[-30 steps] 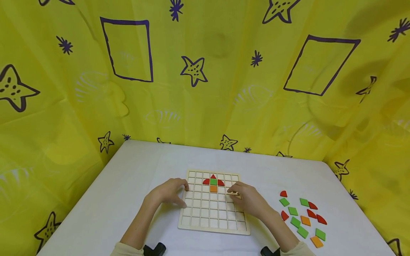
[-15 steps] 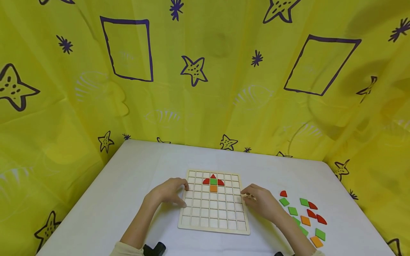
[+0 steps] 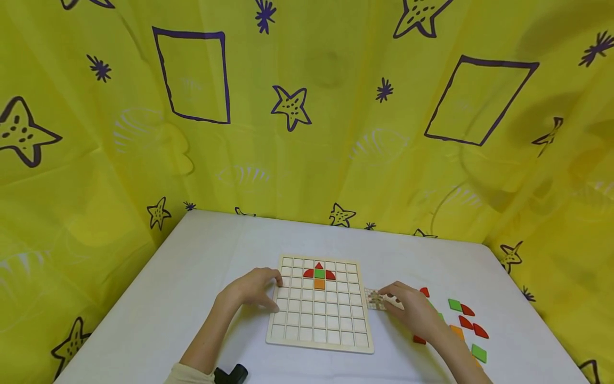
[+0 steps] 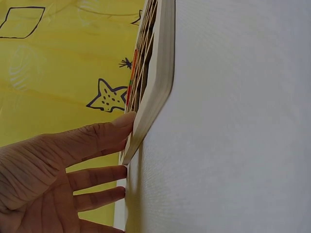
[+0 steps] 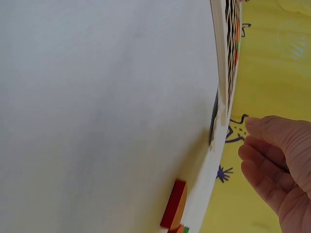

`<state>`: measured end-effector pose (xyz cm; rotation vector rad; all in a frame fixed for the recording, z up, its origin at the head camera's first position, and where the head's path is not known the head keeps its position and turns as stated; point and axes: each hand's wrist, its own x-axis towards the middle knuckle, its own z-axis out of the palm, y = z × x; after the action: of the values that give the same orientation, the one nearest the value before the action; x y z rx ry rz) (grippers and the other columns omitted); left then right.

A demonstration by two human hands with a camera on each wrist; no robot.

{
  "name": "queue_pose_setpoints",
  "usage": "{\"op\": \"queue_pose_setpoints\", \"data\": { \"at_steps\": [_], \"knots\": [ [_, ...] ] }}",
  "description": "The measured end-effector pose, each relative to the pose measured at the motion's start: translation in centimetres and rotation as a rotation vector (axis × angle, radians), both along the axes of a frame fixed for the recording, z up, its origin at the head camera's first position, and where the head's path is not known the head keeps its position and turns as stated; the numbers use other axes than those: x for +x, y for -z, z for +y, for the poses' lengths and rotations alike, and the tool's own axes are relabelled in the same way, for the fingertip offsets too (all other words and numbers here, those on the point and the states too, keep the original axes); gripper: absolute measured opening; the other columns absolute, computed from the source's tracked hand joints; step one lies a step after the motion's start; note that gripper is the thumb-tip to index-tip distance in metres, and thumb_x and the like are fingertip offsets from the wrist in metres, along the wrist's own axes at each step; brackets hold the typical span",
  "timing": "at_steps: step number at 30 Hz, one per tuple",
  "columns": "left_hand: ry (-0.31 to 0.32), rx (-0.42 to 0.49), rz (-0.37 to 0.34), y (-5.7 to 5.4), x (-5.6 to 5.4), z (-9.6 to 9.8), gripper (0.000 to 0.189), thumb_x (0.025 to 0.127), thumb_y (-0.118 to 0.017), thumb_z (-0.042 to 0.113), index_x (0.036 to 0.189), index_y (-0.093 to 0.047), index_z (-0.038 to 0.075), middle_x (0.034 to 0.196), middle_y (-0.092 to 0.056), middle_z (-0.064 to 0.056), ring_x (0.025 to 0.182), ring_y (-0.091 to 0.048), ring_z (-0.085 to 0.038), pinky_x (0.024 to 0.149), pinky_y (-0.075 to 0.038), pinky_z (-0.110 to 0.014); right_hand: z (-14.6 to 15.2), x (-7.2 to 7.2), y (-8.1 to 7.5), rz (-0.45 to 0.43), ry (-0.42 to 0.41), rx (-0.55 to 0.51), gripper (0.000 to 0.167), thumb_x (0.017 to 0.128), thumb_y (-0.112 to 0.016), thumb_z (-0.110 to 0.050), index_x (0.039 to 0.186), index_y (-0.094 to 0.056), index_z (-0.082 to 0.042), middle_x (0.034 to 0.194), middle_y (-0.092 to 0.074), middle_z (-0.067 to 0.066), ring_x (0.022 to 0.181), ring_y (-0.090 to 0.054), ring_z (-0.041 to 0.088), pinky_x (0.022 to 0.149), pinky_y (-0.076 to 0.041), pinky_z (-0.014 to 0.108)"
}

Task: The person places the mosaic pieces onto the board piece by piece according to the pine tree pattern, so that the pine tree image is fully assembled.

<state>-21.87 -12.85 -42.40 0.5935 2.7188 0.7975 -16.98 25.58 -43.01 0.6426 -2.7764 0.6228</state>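
A pale wooden grid board (image 3: 307, 321) lies on the table. Set in its upper cells are a red triangle (image 3: 318, 265), a green square (image 3: 320, 273), two red quarter-circle tiles (image 3: 309, 273) and an orange square (image 3: 320, 284). My left hand (image 3: 253, 289) rests at the board's left edge, thumb and fingers spread, thumb touching the rim. Beside the board's right edge lies a small patterned card (image 3: 376, 300), partly hidden by my right hand (image 3: 408, 304). In the right wrist view, the loosely bent fingers hover apart from the card (image 5: 214, 116), holding nothing.
Loose tiles lie to the right, some behind my right arm: a green square (image 3: 478, 353), red quarter-circles (image 3: 481, 330) and an orange square (image 3: 457, 333). A yellow curtain (image 3: 307, 160) with starfish drawings surrounds the white table (image 3: 230, 240).
My right hand has moved right, off the board, bringing the card along to the table beside it. It is now clear of the card. My left hand stays in place.
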Motion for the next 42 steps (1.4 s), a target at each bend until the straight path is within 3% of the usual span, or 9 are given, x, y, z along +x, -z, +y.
{"op": "queue_pose_setpoints", "data": {
  "at_steps": [8,14,18,24,29,42],
  "knots": [
    [-0.008,0.003,-0.010,0.0,0.2,-0.1,0.042,0.071,-0.093,0.011,0.101,-0.065,0.014,0.114,-0.066,-0.004,0.105,-0.055,-0.026,0.098,-0.047,-0.048,1.7,0.6,-0.3,-0.096,0.105,0.041,0.025,0.086,-0.081,-0.005,0.110,-0.074,-0.009,0.111,-0.071,0.002,0.088,-0.068,0.022,0.077,-0.059,0.040],
    [-0.002,-0.009,0.001,0.1,0.2,-0.1,0.042,0.072,-0.093,0.011,0.101,-0.064,0.014,0.115,-0.066,-0.005,0.109,-0.056,-0.027,0.099,-0.046,-0.049,3.1,0.7,-0.3,-0.116,0.124,0.057,0.028,0.087,-0.080,-0.005,0.113,-0.073,-0.008,0.113,-0.071,0.004,0.089,-0.066,0.022,0.077,-0.058,0.040],
    [-0.009,-0.013,-0.002,0.0,0.2,0.0,0.042,0.072,-0.094,0.012,0.102,-0.065,0.015,0.116,-0.066,-0.005,0.108,-0.056,-0.027,0.099,-0.046,-0.049,4.2,0.7,-0.3,-0.163,0.136,0.052,0.030,0.088,-0.079,-0.005,0.117,-0.072,-0.006,0.117,-0.070,0.009,0.098,-0.067,0.027,0.085,-0.057,0.049],
    [-0.014,-0.011,-0.006,-0.1,0.1,0.0,0.042,0.072,-0.094,0.012,0.102,-0.065,0.015,0.117,-0.066,-0.005,0.108,-0.056,-0.027,0.099,-0.046,-0.049,5.6,0.6,-0.3,-0.178,0.141,0.056,0.034,0.085,-0.078,0.001,0.118,-0.071,-0.003,0.118,-0.070,0.013,0.099,-0.067,0.031,0.085,-0.056,0.051],
    [-0.012,-0.010,-0.010,-0.1,0.1,-0.1,0.042,0.072,-0.093,0.012,0.103,-0.065,0.015,0.117,-0.066,-0.005,0.108,-0.056,-0.026,0.098,-0.046,-0.049,6.6,0.2,-0.3,-0.252,0.172,0.067,0.035,0.085,-0.077,0.002,0.118,-0.070,-0.002,0.118,-0.069,0.015,0.106,-0.066,0.037,0.089,-0.055,0.056],
    [-0.012,-0.021,-0.009,-0.1,0.0,0.0,0.043,0.072,-0.094,0.014,0.103,-0.065,0.015,0.117,-0.066,-0.004,0.107,-0.055,-0.026,0.098,-0.047,-0.049,7.9,-0.4,0.0,-0.334,0.205,0.085,0.034,0.085,-0.078,-0.002,0.119,-0.070,-0.002,0.120,-0.068,0.016,0.105,-0.063,0.034,0.092,-0.053,0.059]
  ]
}}
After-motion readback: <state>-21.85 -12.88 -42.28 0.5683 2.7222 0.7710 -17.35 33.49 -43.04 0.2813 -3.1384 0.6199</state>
